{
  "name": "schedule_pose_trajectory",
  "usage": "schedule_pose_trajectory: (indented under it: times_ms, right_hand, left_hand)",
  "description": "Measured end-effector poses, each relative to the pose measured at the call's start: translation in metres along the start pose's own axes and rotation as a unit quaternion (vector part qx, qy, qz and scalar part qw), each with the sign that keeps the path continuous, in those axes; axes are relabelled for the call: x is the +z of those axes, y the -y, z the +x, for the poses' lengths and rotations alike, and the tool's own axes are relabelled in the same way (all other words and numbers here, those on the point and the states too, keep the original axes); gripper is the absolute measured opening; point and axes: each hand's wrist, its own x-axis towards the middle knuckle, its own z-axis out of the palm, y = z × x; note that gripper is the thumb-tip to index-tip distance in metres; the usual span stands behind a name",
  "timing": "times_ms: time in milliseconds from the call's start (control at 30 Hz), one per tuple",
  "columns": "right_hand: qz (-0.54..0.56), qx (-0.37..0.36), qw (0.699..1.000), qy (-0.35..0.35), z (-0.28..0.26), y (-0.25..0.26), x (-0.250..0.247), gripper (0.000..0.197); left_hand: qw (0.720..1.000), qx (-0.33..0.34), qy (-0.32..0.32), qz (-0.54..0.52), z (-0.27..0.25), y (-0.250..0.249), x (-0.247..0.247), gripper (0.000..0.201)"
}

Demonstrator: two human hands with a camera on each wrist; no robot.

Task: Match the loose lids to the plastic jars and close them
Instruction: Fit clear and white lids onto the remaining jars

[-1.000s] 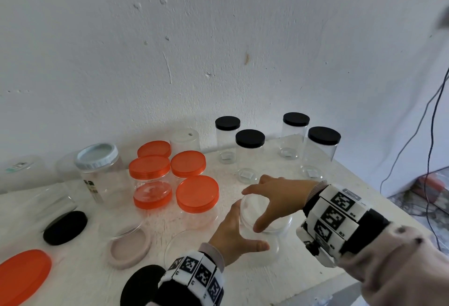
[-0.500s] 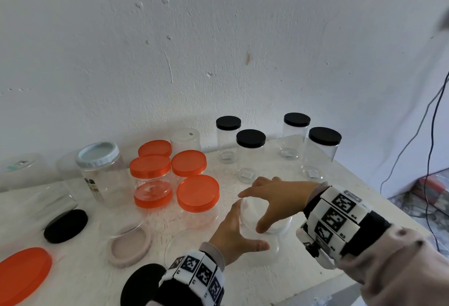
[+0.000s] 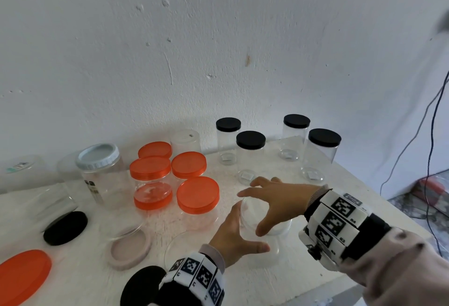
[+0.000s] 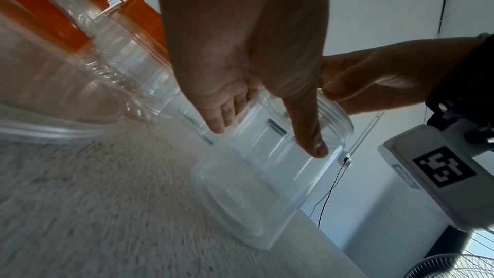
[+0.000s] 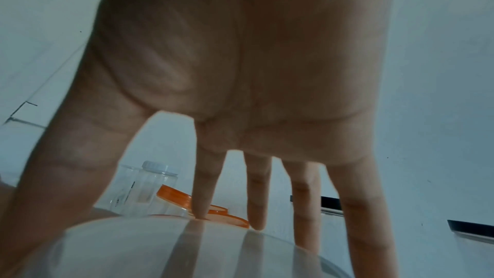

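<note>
under the left hand (image 4: 240, 54), only its wrist view shows jar (image 4: 267, 166) ribs.

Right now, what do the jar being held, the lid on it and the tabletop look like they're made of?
Jar: clear, glossy plastic by the look; the tabletop shows through it.
Lid: clear, smooth plastic too; the fingers reflect on it.
Tabletop: white, matte and speckled; perhaps painted board or stone, cannot tell.
</note>
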Motion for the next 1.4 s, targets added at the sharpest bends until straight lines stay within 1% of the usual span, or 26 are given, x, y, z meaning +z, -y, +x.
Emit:
schedule_pose_trajectory:
  times_ms: [67,133,300,367,400,467,533,600,700,767,900,1000,1100,1200,1300,1400]
  right_hand:
    - [-0.003,-0.009,1.000,-0.001,0.002,0.000,0.000,0.083]
    - [-0.009,0.002,1.000,-0.011,0.003,0.000,0.002,0.081]
    - [-0.032,0.069,0.996,-0.042,0.006,-0.005,0.005,0.087]
    - [-0.036,0.078,0.995,-0.051,0.005,-0.007,0.005,0.090]
    - [-0.032,0.073,0.995,-0.055,0.005,-0.008,0.005,0.092]
    - [-0.007,0.039,0.998,-0.053,0.003,-0.007,0.003,0.092]
    - [0.019,-0.006,0.999,-0.041,0.001,-0.004,0.001,0.086]
    - [0.022,-0.032,0.999,-0.036,0.001,-0.002,-0.001,0.076]
    - [0.008,-0.031,0.998,-0.044,0.003,-0.001,0.000,0.064]
    - [-0.005,-0.012,0.998,-0.055,0.004,-0.003,0.001,0.063]
    - [-0.022,0.021,0.997,-0.064,0.006,-0.007,0.001,0.067]
    - [-0.023,0.020,0.997,-0.065,0.007,-0.005,0.000,0.073]
    - [0.014,-0.013,1.000,-0.022,0.006,-0.003,-0.002,0.084]
    - [0.013,-0.019,1.000,0.016,0.004,-0.002,-0.002,0.090]
    - [0.017,-0.014,1.000,0.005,0.004,-0.005,0.002,0.090]
    - [0.019,0.003,1.000,-0.024,0.005,-0.008,0.008,0.089]
  left_hand:
    - [1.000,-0.003,-0.001,0.003,0.000,0.000,0.000,0.105]
    - [1.000,0.004,-0.002,-0.009,-0.001,0.000,0.000,0.103]
    - [1.000,0.017,-0.004,-0.024,-0.002,-0.002,0.001,0.100]
    - [0.999,0.016,-0.004,-0.029,-0.002,-0.002,0.001,0.101]
    - [0.999,0.015,-0.004,-0.032,-0.002,-0.001,0.001,0.101]
    - [0.999,0.013,-0.002,-0.039,-0.001,0.000,0.001,0.100]
    - [0.999,0.009,0.001,-0.042,-0.001,0.000,0.001,0.099]
    - [0.999,0.008,0.000,-0.043,0.000,0.001,0.001,0.100]
    - [0.999,0.012,0.000,-0.034,-0.001,0.000,0.000,0.101]
    - [0.999,0.018,0.001,-0.031,-0.001,-0.002,0.001,0.098]
    - [0.999,0.020,-0.002,-0.035,-0.002,-0.004,0.001,0.100]
    - [0.999,0.018,-0.003,-0.034,-0.002,-0.004,0.001,0.100]
    - [0.999,0.011,-0.003,-0.031,-0.002,-0.002,0.000,0.102]
    - [1.000,-0.003,-0.004,-0.004,0.000,-0.001,0.000,0.106]
    - [1.000,-0.008,-0.002,0.001,0.000,0.000,0.001,0.107]
    - [1.000,0.002,0.003,-0.021,0.001,0.003,0.001,0.098]
